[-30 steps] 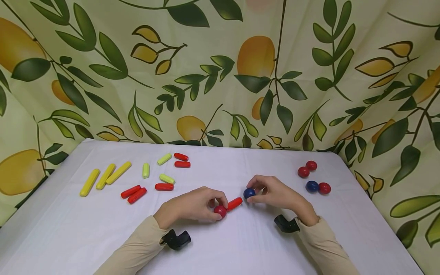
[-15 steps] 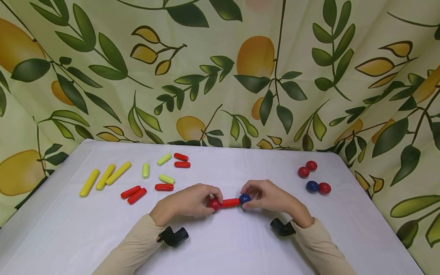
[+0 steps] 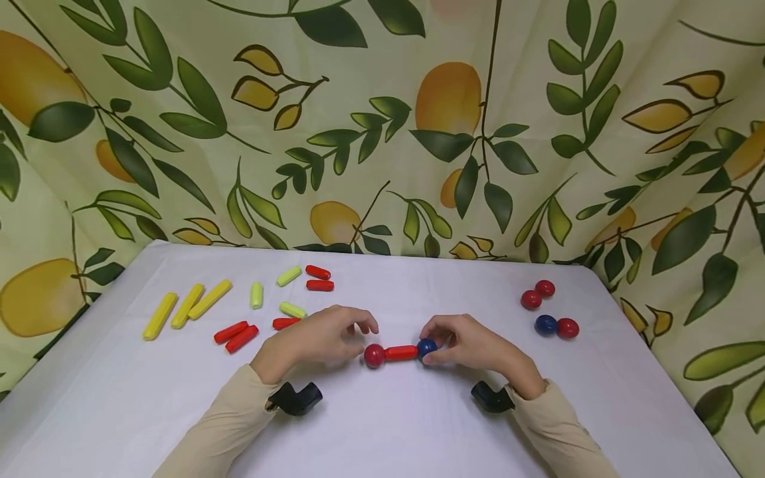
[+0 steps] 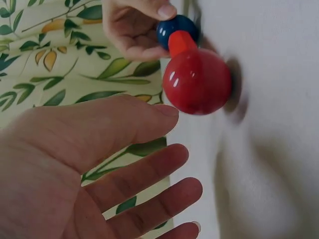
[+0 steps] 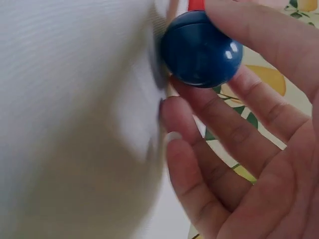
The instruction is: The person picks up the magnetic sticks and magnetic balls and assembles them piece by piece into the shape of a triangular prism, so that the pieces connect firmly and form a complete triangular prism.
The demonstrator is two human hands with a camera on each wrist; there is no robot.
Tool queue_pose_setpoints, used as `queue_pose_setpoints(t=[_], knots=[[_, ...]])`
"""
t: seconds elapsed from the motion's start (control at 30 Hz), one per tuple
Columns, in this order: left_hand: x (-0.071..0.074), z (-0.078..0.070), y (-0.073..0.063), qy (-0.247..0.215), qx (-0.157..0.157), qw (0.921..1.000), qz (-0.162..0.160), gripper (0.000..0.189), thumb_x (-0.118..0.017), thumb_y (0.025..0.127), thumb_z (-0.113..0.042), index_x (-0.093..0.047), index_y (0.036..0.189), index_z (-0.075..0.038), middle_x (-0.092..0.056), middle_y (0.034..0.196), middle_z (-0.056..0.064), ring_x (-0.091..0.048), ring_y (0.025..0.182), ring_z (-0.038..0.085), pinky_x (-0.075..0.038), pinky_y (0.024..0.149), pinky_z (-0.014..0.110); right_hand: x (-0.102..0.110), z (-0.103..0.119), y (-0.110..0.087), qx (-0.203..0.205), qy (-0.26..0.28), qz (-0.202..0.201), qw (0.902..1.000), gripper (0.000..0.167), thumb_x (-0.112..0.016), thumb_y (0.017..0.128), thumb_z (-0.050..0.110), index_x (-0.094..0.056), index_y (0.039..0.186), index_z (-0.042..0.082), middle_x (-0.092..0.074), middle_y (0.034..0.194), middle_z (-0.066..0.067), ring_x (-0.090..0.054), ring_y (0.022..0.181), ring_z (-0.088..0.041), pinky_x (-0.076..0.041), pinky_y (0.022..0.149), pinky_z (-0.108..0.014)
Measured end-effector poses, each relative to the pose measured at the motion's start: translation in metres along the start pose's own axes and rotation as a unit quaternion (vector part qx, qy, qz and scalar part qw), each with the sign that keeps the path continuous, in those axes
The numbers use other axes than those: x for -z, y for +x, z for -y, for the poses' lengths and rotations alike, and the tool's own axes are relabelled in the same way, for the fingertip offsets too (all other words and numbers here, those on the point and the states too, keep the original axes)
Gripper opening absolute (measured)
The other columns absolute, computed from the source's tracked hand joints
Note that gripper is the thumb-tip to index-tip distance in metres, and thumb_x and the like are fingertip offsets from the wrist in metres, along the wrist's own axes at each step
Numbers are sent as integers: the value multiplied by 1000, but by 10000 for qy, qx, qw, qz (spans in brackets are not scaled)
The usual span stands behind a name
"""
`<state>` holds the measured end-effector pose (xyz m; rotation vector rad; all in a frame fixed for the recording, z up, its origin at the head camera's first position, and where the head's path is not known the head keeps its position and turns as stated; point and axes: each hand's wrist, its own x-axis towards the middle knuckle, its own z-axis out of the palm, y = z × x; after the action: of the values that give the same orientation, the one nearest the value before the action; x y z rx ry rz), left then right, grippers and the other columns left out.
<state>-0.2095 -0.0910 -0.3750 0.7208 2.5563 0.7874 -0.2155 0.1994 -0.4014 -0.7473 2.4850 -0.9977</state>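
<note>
Left hand (image 3: 317,337): fingers apart, holding nothing, beside the red ball (image 3: 374,356).
Right hand (image 3: 471,340): pinches the blue ball (image 3: 427,348).
Red rod (image 3: 401,353): between those balls, seemingly joined.
Yellow rods (image 3: 159,317), green rods (image 3: 256,295): loose, not joined in.

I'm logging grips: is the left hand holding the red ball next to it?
No, the left hand has its fingers spread, with none curled round the red ball.
</note>
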Motion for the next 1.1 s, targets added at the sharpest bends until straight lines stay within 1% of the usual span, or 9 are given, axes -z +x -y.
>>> queue_pose_setpoints(t=[0.07,0.17,0.33,0.5,0.67,0.73,0.83,0.97,1.1], knots=[[3,2,0,34,57,9999,-106,29,-70,89,-14,-67,116,-22,-66,111,-2,-59,102,16,-52,90,37,-2,-1,0,-28,18,-83,10000,29,-81,82,27,-68,106,16,-67,93,4,-57,85,-13,-51,73,-22],[5,6,-1,97,162,9993,-310,27,-69,90,-14,-68,116,-20,-67,110,-1,-60,98,16,-52,87,35,-6,-4,-2,49,-2,-215,9998,29,-81,83,27,-68,107,17,-66,91,5,-57,84,-13,-50,73,-21],[10,17,-7,303,116,9977,-594,26,-68,89,-13,-69,115,-17,-68,108,1,-60,95,17,-51,85,34,-10,-4,-3,-1,53,-340,9994,31,-81,82,28,-69,108,17,-66,91,5,-57,84,-14,-50,73,-21],[16,31,-15,461,8,9961,-758,24,-70,89,-13,-70,113,-15,-69,107,1,-61,97,17,-51,85,34,-11,-3,-6,-91,52,-496,9987,32,-83,80,28,-70,107,16,-67,93,5,-58,86,-15,-51,75,-22],[26,42,-23,526,77,9948,-873,25,-70,89,-12,-70,113,-13,-69,110,4,-60,97,21,-51,87,36,-12,-1,-8,-94,34,-540,9985,32,-83,80,28,-71,108,18,-69,96,6,-60,87,-13,-52,79,-23],[30,45,-26,584,147,9941,-899,25,-69,90,-11,-69,115,-13,-68,112,5,-60,98,22,-52,89,39,-13,0,-9,-122,26,-528,9985,32,-83,80,29,-72,108,18,-70,97,6,-61,88,-12,-52,81,-23],[36,49,-31,615,371,9933,-902,26,-67,91,-9,-68,117,-12,-68,117,7,-60,104,23,-52,94,43,-13,1,-9,-127,-33,-504,9986,32,-83,80,30,-72,108,19,-70,98,7,-61,89,-10,-51,82,-23],[40,53,-33,496,671,9927,-874,30,-62,91,2,-69,118,-10,-66,123,10,-59,113,28,-50,99,48,-12,2,-10,-112,-116,-479,9987,32,-83,80,30,-72,107,19,-71,99,8,-61,90,-8,-51,82,-23],[41,56,-34,495,847,9912,-892,35,-56,90,9,-71,116,-9,-66,125,12,-56,118,32,-47,102,51,-13,2,-10,-100,-161,-448,9988,31,-83,80,30,-72,107,19,-71,99,9,-61,89,-7,-50,82,-23]])
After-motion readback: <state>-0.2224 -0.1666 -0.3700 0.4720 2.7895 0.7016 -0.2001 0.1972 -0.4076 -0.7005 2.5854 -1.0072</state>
